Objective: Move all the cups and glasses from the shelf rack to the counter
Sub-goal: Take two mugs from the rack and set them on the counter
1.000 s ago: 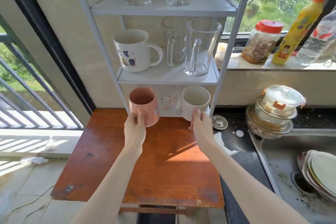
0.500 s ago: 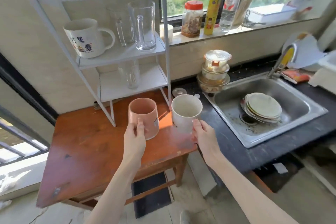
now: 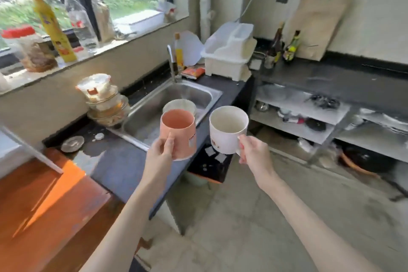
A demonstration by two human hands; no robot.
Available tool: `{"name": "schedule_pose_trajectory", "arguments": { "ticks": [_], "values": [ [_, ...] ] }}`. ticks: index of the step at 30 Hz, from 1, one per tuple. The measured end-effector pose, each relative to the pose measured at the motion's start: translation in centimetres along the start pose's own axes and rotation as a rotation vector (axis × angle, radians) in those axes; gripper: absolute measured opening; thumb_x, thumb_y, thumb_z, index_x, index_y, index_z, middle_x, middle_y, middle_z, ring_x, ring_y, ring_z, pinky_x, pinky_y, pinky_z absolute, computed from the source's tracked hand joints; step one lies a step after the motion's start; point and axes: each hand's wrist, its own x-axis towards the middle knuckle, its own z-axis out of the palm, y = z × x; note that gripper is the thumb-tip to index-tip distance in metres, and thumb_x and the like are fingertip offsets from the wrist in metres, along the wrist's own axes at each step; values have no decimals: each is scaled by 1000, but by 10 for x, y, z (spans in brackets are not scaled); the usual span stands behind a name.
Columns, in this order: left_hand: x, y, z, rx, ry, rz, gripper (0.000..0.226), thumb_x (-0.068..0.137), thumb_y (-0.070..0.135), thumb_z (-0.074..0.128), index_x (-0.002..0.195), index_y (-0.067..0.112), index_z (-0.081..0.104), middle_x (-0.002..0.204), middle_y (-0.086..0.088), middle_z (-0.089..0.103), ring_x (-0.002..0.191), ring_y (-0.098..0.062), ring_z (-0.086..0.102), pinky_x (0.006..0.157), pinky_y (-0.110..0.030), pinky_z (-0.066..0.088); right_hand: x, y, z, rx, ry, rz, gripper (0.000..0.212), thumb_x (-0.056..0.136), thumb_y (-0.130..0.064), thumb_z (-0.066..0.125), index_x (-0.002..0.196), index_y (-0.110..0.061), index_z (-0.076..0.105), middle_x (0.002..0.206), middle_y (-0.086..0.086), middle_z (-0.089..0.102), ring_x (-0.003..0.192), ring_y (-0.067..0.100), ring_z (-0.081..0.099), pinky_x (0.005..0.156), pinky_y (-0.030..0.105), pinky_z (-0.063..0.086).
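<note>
My left hand [image 3: 160, 153] grips a pink cup [image 3: 180, 133] by its near side, upright, in the air over the front edge of the dark counter [image 3: 114, 165] beside the sink. My right hand [image 3: 254, 154] holds a white mug [image 3: 227, 130] by its handle, upright, above the floor just right of the counter's end. Both are empty. Only one white leg of the shelf rack [image 3: 33, 150] shows at the left edge; its shelves are out of view.
A steel sink [image 3: 198, 93] with plates lies behind the cups. Stacked lidded bowls [image 3: 106, 104] stand left of it. A white dish rack [image 3: 229, 55] sits at the counter corner. A second dark counter [image 3: 342, 79] runs along the right wall, with bottles and a cutting board.
Both hands carried the cups off the wooden table and rightward, past the sink. The view swung right, so the shelf rack left the frame and the right-hand counter came in.
</note>
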Motion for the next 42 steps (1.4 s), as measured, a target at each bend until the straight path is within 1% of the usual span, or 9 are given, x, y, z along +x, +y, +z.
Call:
{"name": "schedule_pose_trajectory", "arguments": {
  "ticks": [4, 7, 10, 14, 23, 30, 36, 39, 42],
  "values": [
    [-6, 15, 129, -81, -136, -3, 25, 92, 34, 50, 83, 13, 59, 86, -4, 63, 87, -21, 59, 84, -41, 48, 33, 9, -120, -9, 144, -3, 37, 91, -19, 46, 56, -14, 38, 50, 0, 34, 45, 13, 34, 49, 27, 37],
    [-17, 24, 223, -98, -202, -4, 33, 91, 35, 51, 89, 4, 60, 85, -7, 64, 87, -23, 60, 79, -41, 50, 53, 19, -205, 9, 246, 14, 35, 89, -19, 47, 55, -16, 39, 46, -4, 36, 44, 11, 34, 49, 26, 38],
    [-24, 32, 302, -97, -320, -17, 32, 91, 35, 52, 85, 4, 61, 83, -7, 62, 83, -21, 58, 85, -44, 49, 70, 28, -281, 39, 315, 58, 35, 87, -21, 48, 53, -16, 37, 38, -13, 32, 39, 7, 32, 50, 26, 37],
    [-21, 44, 395, -70, -460, 1, 27, 91, 30, 52, 77, 10, 62, 76, -2, 61, 75, -16, 57, 77, -36, 49, 97, 43, -359, 88, 417, 96, 34, 85, -21, 47, 54, -17, 35, 39, -12, 30, 40, 8, 29, 51, 26, 34],
    [31, 54, 598, -23, -658, 16, 26, 91, 29, 53, 74, 11, 63, 74, -3, 62, 67, -14, 56, 61, -21, 50, 208, 79, -496, 147, 555, 127, 32, 86, -23, 45, 56, -19, 36, 39, -13, 29, 40, 9, 28, 47, 24, 34],
    [112, 75, 763, 7, -744, -5, 27, 92, 34, 50, 80, 13, 63, 82, -2, 64, 77, -13, 58, 72, -27, 51, 348, 77, -593, 151, 579, 178, 31, 87, -23, 45, 58, -18, 36, 40, -13, 29, 38, 7, 27, 52, 27, 33],
    [169, 99, 869, 23, -795, -101, 26, 91, 35, 51, 90, 12, 63, 91, -2, 63, 84, -13, 57, 74, -24, 47, 435, 76, -655, 315, 631, 231, 24, 89, -17, 46, 66, -16, 43, 59, 0, 33, 42, 7, 28, 55, 27, 34],
    [193, 96, 912, 57, -816, -146, 24, 91, 36, 51, 85, 16, 64, 97, -1, 64, 94, -16, 55, 86, -32, 40, 481, 86, -682, 336, 623, 291, 25, 90, -17, 44, 65, -14, 43, 49, -3, 32, 49, 12, 28, 57, 27, 36],
    [220, 90, 956, 76, -812, -183, 24, 90, 35, 52, 83, 15, 64, 95, -1, 63, 92, -17, 54, 86, -31, 37, 530, 103, -707, 319, 609, 342, 29, 90, -18, 42, 62, -14, 42, 42, -7, 33, 61, 17, 35, 61, 28, 39]
  ]
}}
